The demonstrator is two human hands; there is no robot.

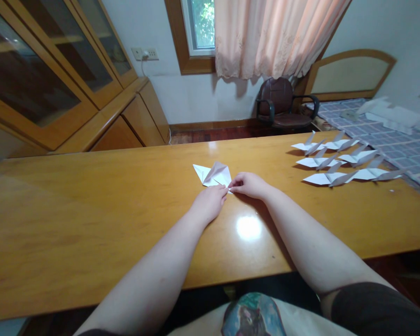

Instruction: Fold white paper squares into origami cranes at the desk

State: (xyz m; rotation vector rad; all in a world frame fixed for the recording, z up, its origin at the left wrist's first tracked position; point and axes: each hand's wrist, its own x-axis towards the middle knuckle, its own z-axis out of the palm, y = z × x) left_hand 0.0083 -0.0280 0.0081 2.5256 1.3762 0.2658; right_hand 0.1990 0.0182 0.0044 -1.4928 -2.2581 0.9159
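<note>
A partly folded piece of white paper (213, 174) lies on the wooden table (91, 210) just beyond my hands. My left hand (210, 203) rests on the table with its fingers curled, fingertips pressing the paper's near edge. My right hand (249, 184) is closed in a pinch on the paper's near right corner. Both forearms reach in from the bottom of the view and meet at the paper.
Several finished folded paper cranes (336, 161) stand in rows at the table's right end. A wooden cabinet with glass doors (56, 79) stands to the left. Beyond the table are a dark office chair (283, 105), a curtained window and a bed (388, 135).
</note>
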